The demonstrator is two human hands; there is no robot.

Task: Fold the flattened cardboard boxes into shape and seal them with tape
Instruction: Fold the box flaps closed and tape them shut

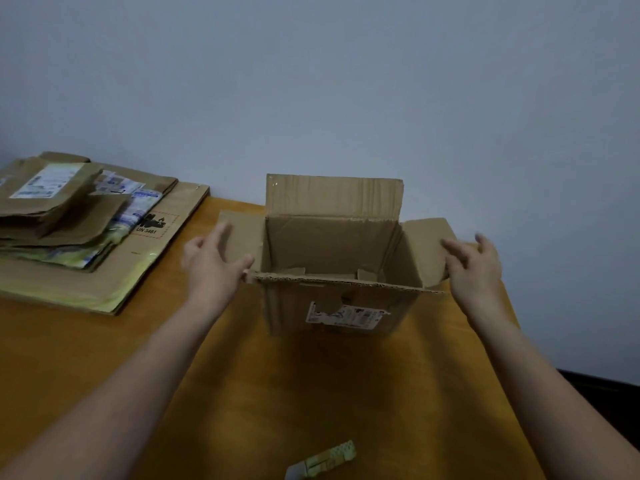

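Reaching to either side of the upright box (332,303) on the bench (104,348), both hands are open with fairly straight fingers. The left hand (211,261) is against the left flap (242,237) and the right hand (474,265) on the right flap (426,244); neither grips. These side flaps probably fold in first: press them level together, then lower the back flap (332,195) squarely for taping. The box's label (346,315), between the hands, is unreadable. Flattened boxes (69,220) left of the left hand show "UN 3481" (151,231).

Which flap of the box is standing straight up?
The back flap, nearest the wall. The left flap and right flap splay outward instead.
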